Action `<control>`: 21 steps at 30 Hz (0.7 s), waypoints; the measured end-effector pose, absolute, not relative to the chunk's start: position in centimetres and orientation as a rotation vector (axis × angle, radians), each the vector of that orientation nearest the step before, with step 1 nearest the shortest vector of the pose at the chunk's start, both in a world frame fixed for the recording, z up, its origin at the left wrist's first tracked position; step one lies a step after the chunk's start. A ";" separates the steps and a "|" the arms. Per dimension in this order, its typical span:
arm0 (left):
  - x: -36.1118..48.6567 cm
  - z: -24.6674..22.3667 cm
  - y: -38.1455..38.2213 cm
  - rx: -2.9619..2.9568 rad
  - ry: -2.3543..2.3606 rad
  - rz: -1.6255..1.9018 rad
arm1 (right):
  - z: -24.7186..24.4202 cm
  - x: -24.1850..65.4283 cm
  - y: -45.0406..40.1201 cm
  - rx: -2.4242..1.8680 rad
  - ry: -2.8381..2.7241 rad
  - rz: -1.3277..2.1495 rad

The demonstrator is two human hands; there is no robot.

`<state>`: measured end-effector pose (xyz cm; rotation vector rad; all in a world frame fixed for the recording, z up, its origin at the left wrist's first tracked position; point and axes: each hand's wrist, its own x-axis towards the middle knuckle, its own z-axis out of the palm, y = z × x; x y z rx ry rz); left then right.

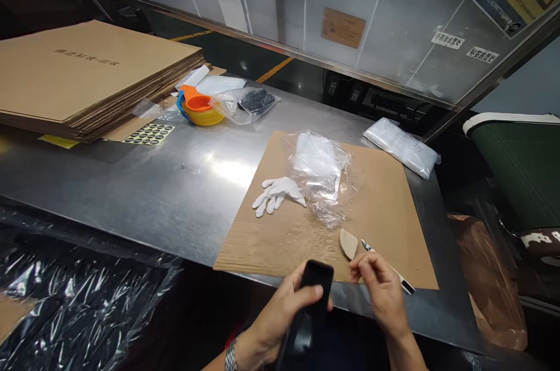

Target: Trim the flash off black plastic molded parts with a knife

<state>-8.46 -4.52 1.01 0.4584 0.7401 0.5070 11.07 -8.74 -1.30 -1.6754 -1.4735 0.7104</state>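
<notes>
My left hand [286,307] is wrapped round a black phone [318,277], its thumb lying on the dark screen. Fingers curled together, my right hand [382,289] hovers at the front edge of a cardboard sheet [385,207]; what its fingertips hold, if anything, is too small to name. Just beyond them lie a tan rounded piece [348,244] and a slim white-and-black tool [406,284], partly behind the right hand. A white glove [279,193] rests on the cardboard beside a clear plastic bag with white contents [317,158].
Stacked flat cardboard [96,79] fills the table's left. Near it are a yellow cup [203,114], a bag with a dark item [256,101] and a sticker sheet [149,134]. A white wrapped packet [401,146] lies back right; a green chair [520,167] stands beyond the table's right side.
</notes>
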 end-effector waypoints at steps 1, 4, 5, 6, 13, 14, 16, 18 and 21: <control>-8.5 0.8 -4.2 0.329 0.718 0.522 | -2.1 12.3 -8.8 -1.760 -1.439 0.621; -8.8 0.6 -3.2 0.035 0.585 0.570 | -4.5 15.9 -9.3 -1.986 -1.396 0.362; -8.9 0.6 -2.9 0.001 0.557 0.568 | -5.2 16.9 -9.5 -2.037 -1.403 0.307; -9.0 0.6 -2.7 -0.010 0.551 0.568 | -5.8 17.6 -9.7 -2.074 -1.417 0.269; -8.5 0.8 -2.3 -0.039 0.664 0.685 | -6.7 18.1 -10.5 -2.152 -1.401 0.219; -8.5 0.8 -2.3 -0.045 0.681 0.683 | -6.2 17.5 -10.7 -2.152 -1.383 0.242; -8.5 0.7 -2.3 -0.060 0.697 0.678 | -4.8 15.8 -11.0 -2.126 -1.379 0.331; -8.5 0.6 -2.2 -0.058 0.698 0.722 | -3.1 13.5 -11.4 -2.037 -1.427 0.481; -8.5 0.6 -2.2 -0.037 0.690 0.812 | -0.6 10.0 -12.0 -1.824 -1.584 0.637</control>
